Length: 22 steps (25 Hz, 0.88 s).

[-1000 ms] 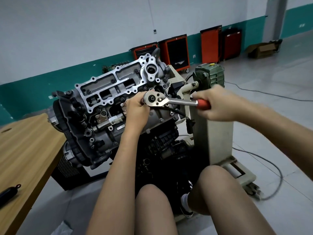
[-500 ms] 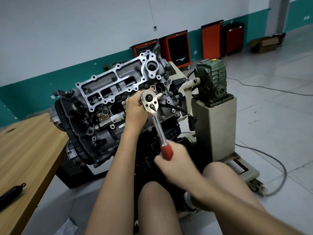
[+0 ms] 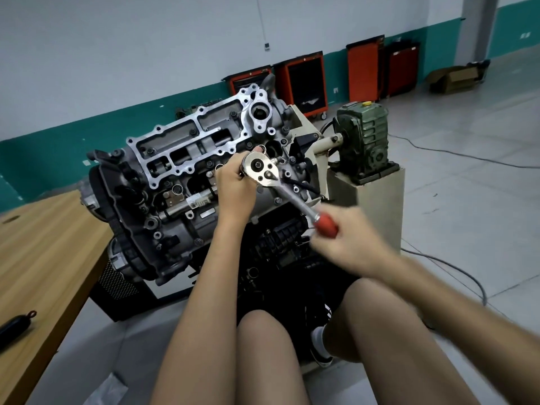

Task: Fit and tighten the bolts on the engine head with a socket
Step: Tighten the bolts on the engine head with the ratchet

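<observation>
- Ratchet wrench (image 3: 292, 197) sat on the engine head (image 3: 190, 147), at the head's 3 o'clock end, near frame centre. The engine was carried on a stand with a green gearbox (image 3: 363, 135).
- The bolt being worked and the socket were hidden under the round wrench head (image 3: 261, 170), so seating could not be told.
- Left hand (image 3: 236, 185) was clenched around the wrench head from its 8 o'clock side, fingers curled behind it, steadying it on the fastener.
- Right hand (image 3: 347, 238) was grasping the red grip (image 3: 327, 227), motion-blurred.
- Key relation: the wrench's long axis ran from the head out toward about 4–5 o'clock. The pivot lay at 10–11 o'clock from the right hand. The left hand was the nearer one to the bolt, and the right was at the far end of the lever.
- Change: the handle pointed to 3 o'clock a second ago and near 6 o'clock half a second ago. It was now back up at 4–5 o'clock. This read as a clockwise tightening pull, then a return stroke; judgement only.
- The left hand had stayed on the wrench head throughout.
- Next pull would likely sweep toward 6 o'clock again. There was a risk of the socket tipping off if the left hand eased.
- Wooden desk (image 3: 43, 244) lay at 8 o'clock, with a black object (image 3: 14, 321) on it.
- Orange tool cabinets (image 3: 304, 80) stood at 1 o'clock by the wall.
</observation>
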{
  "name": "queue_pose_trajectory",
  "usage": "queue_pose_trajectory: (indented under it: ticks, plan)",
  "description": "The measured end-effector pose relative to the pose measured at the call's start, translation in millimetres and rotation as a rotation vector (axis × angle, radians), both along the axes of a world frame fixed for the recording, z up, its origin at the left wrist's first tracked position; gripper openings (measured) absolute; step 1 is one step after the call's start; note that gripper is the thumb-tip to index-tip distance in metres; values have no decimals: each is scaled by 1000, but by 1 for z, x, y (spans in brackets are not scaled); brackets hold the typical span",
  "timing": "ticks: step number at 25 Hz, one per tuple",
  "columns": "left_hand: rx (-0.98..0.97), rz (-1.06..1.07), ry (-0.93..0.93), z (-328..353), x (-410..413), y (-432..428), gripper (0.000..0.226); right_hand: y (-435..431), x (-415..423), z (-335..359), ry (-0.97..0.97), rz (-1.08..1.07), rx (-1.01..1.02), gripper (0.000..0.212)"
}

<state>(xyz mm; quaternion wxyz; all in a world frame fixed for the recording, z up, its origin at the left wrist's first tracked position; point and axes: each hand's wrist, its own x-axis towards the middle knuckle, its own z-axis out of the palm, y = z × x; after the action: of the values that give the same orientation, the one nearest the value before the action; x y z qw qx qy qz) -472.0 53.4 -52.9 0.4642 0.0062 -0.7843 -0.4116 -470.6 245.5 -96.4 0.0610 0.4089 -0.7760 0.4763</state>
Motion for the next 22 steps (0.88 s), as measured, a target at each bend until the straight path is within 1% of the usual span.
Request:
queue_pose_trajectory:
  ticks: [2, 3, 4, 5, 7, 9, 10, 12, 13, 14, 15, 16, 17, 18, 20, 22]
  plan:
    - [-6, 23, 1, 1, 0, 1, 49, -35, 46, -27, -301, 75, -240, 35]
    - [2, 20, -2, 1, 0, -1, 44, -53, 64, -33, -432, 119, -330, 31]
    - [19, -4, -7, 1, 1, -2, 37, -65, 74, -38, -506, 145, -385, 26]
    - [24, -26, -17, 0, 2, -4, 32, -67, 75, -38, -519, 138, -380, 22]
    - [-10, -32, -55, 2, 3, -4, 34, -45, 52, -31, -397, 106, -235, 23]
    - [-31, -27, -66, 5, 2, -4, 45, -9, 10, -11, -181, 95, -13, 31]
    - [-36, -27, -63, 6, 1, -3, 44, 7, -12, 7, -63, 87, 117, 34]
    - [-47, -8, -58, 7, 0, -5, 34, 25, -49, 50, 182, 27, 343, 33]
    - [-32, -11, -59, 6, 1, -6, 34, 27, -59, 67, 319, -24, 394, 33]
    - [-8, -20, -59, 5, 1, -7, 41, 27, -65, 77, 417, -67, 403, 33]
    - [15, -32, -65, 5, 3, -8, 44, 26, -65, 77, 427, -87, 391, 33]
    - [22, -49, -67, 4, 5, -7, 40, 24, -57, 67, 354, -73, 353, 33]
    - [18, -58, -59, 3, 6, -6, 31, 20, -43, 49, 227, -39, 271, 33]
    - [12, -51, -44, 3, 6, -4, 27, 12, -23, 25, 101, -8, 147, 33]
    - [6, -31, -20, 3, 5, -4, 30, -17, 25, -16, -164, 31, -128, 33]
    - [6, -18, -44, 5, 6, -3, 47, -56, 64, -35, -396, 56, -332, 27]
